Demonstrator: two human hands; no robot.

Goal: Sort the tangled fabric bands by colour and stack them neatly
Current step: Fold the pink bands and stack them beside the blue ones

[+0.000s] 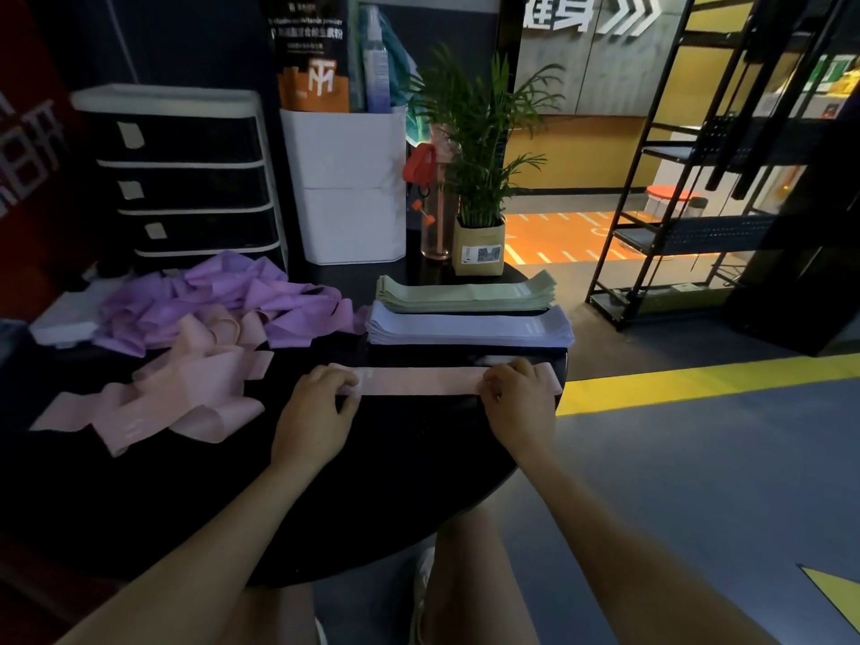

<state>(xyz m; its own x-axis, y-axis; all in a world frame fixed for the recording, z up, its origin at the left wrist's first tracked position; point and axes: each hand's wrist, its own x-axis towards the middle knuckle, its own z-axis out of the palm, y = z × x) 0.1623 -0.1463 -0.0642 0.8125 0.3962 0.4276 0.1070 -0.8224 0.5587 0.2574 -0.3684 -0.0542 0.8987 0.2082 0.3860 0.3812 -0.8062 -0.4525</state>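
Pink band lies flat and straight near the right edge of the black tabletop, stretched between both hands. Left hand pinches its left end with curled fingers; right hand has a like grip on its right end. Just beyond it sit two neat stacks, a lavender stack and a green stack behind that. Toward the left edge lies a loose heap of pink bands, with a tangle of purple bands behind it. A potted plant stands at the far edge.
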